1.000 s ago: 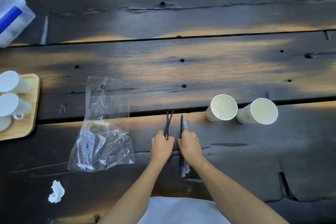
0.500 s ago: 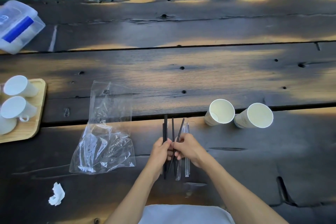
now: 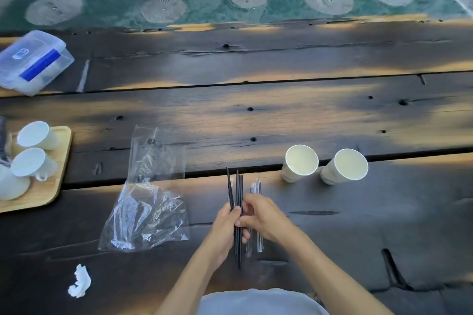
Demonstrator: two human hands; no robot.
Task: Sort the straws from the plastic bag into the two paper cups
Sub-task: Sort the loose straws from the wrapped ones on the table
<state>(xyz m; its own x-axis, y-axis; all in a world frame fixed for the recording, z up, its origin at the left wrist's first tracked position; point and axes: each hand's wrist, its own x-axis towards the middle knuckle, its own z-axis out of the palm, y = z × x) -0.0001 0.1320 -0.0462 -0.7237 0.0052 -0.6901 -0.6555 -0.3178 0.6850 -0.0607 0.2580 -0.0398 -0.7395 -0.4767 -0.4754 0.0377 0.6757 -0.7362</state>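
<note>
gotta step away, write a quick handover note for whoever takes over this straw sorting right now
Left hand: holds the bundle of black straws upright-ish above the table.
Right hand: fingers on the same bundle, helping gather it.
Clear wrapped straws lie on the table under the right hand.
Plastic bag lies to the left and looks empty.
Both paper cups stand to the right, no straws visible in them.
Left: black straws into one cup, clear ones into the other.

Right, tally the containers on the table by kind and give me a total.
Paper cups: 2
Mugs on the tray: 2 clearly seen; a third white piece at the left edge is cut off
Plastic bag: 1
Lidded plastic box: 1
Total: 6
</note>
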